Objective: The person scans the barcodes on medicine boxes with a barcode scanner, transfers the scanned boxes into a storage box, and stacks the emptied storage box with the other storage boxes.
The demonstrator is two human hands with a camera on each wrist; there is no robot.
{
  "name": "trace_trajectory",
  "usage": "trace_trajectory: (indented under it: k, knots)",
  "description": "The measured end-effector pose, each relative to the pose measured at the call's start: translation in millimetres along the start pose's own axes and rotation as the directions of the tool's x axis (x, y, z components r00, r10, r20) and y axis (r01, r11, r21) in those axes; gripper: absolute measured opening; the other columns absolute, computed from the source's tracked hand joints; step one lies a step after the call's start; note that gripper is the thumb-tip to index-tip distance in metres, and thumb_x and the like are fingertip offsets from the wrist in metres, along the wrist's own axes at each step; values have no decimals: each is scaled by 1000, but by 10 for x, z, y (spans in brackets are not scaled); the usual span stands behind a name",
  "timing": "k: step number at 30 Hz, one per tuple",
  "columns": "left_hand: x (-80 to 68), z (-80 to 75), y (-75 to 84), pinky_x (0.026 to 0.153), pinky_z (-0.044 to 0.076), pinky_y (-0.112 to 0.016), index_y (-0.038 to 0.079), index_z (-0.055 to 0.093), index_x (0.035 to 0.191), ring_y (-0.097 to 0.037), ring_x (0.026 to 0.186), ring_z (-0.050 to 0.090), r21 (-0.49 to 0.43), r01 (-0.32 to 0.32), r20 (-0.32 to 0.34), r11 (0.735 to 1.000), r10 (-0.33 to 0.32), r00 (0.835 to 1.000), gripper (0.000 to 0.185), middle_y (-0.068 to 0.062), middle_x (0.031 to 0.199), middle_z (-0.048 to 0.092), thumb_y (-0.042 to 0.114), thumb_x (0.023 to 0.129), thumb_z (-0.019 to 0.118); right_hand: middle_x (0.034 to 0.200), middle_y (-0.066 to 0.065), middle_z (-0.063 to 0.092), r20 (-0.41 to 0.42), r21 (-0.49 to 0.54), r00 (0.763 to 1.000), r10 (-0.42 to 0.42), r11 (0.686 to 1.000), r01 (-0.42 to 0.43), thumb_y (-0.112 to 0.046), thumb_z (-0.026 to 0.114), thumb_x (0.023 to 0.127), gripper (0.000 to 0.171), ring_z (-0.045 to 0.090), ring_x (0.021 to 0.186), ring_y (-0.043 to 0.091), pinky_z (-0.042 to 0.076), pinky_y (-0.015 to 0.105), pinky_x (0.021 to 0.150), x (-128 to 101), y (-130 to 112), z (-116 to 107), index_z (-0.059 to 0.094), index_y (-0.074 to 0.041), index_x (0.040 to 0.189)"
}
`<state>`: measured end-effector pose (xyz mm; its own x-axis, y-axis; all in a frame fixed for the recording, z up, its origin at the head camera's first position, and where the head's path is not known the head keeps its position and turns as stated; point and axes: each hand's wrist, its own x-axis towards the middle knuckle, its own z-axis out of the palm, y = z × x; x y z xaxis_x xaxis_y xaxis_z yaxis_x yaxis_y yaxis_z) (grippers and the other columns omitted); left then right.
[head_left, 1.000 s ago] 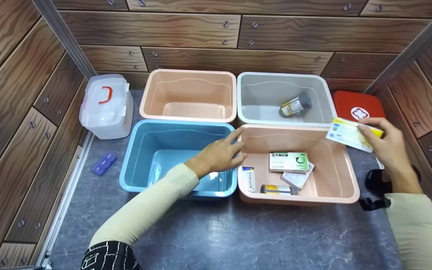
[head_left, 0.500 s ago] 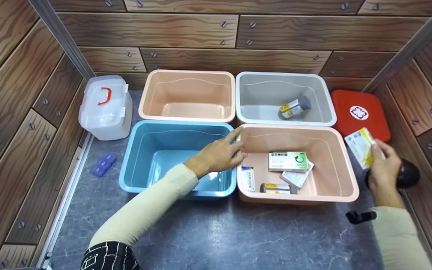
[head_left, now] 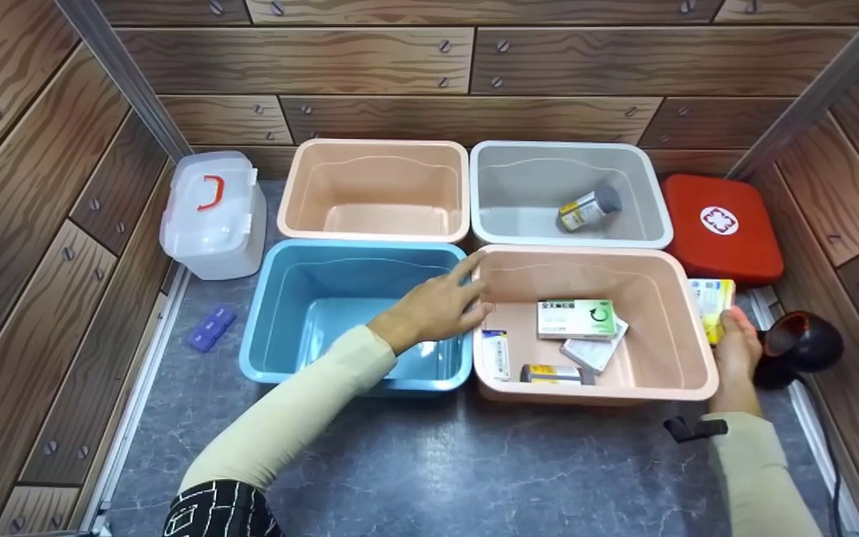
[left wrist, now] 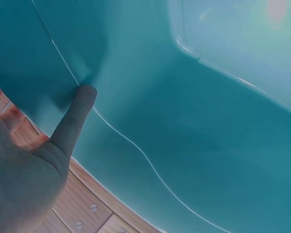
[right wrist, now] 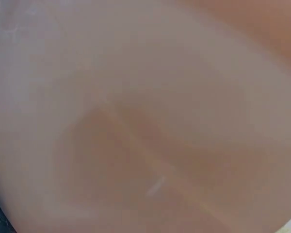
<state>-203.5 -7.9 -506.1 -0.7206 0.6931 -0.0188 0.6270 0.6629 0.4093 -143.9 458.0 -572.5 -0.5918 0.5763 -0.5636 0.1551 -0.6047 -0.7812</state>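
Note:
My right hand [head_left: 735, 356] holds a white-and-yellow medicine box [head_left: 713, 300] outside the right wall of the front peach bin [head_left: 668, 313]. Just right of the hand stands a black corded barcode scanner [head_left: 798, 341], its round mouth glowing red, with red light on my fingertips. My left hand [head_left: 429, 309] grips the right rim of the blue bin [head_left: 280, 298]; its thumb [left wrist: 80, 114] lies against the inner blue wall and the fingers reach over toward the peach bin. In the right wrist view only a blurred peach wall [right wrist: 160, 145] shows; hand and box are out of sight there.
The front peach bin holds a green-and-white box [head_left: 575, 319], smaller cartons and a bottle [head_left: 552, 374]. Another bottle [head_left: 586, 211] lies in the grey bin [head_left: 511, 198]. Around them are a back peach bin [head_left: 373, 175], red case [head_left: 724, 231], clear box [head_left: 213, 216] and purple pill organizer [head_left: 212, 328].
My right hand has come down and left with the medicine box, from over the red case to beside the peach bin. The scanner has come into fuller view. My left hand has stayed put.

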Motion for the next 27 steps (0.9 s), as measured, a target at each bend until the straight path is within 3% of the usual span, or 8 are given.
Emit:
trace_trajectory:
  k: [3,7,10,12,15,21,27]
  knots:
    - [-1,4,0,90,62,-49,15,64,118,-36,98,71,-3,6,0,1000,-6,1000,35,-8,184,15,45,114,48,91,-14,66,-9,25,1000,-29,999,29,-15,63,109,12,58,86,2,51,15,68,17,14,-19,70,-25,105]
    - [1,8,-4,92,62,-50,16,64,119,-37,104,71,-6,17,8,1000,-17,1000,35,-6,185,14,46,114,47,87,-8,69,1,187,1000,-29,982,28,-8,63,109,13,61,85,7,53,21,64,10,-30,-32,69,-18,105]
    - [4,5,-3,93,61,-49,16,63,118,-36,105,70,-10,20,14,1000,-19,1000,35,-6,185,13,46,114,46,98,-3,71,19,333,998,-60,942,51,0,62,108,15,63,96,9,55,23,70,-32,-132,-7,67,-13,111]
    - [5,5,-6,92,62,-49,16,62,117,-35,103,70,-10,20,14,1000,-20,1000,34,-6,185,13,46,114,46,112,-1,68,37,372,992,-124,923,102,3,60,108,18,62,106,10,56,21,77,-77,-238,48,66,-11,116]
    - [5,2,-8,90,62,-48,15,63,117,-34,99,70,-12,18,6,1000,-18,1000,32,-6,185,14,44,114,48,125,1,59,65,339,973,-223,922,189,5,59,107,21,59,111,11,58,19,79,-170,-466,183,65,-10,120]
    - [5,8,7,92,61,-49,15,63,119,-36,103,70,5,9,11,1000,-9,1000,36,-6,185,14,46,114,46,133,2,58,171,258,936,-308,931,259,6,60,107,23,60,114,14,60,22,80,-391,-943,565,67,-9,123]
    - [10,3,3,92,62,-49,14,62,121,-36,105,70,23,8,16,1000,-8,1000,37,-6,185,13,47,114,45,124,6,61,291,164,862,-415,909,383,3,63,106,23,62,109,17,59,22,78,-546,-1056,1125,67,-9,125]
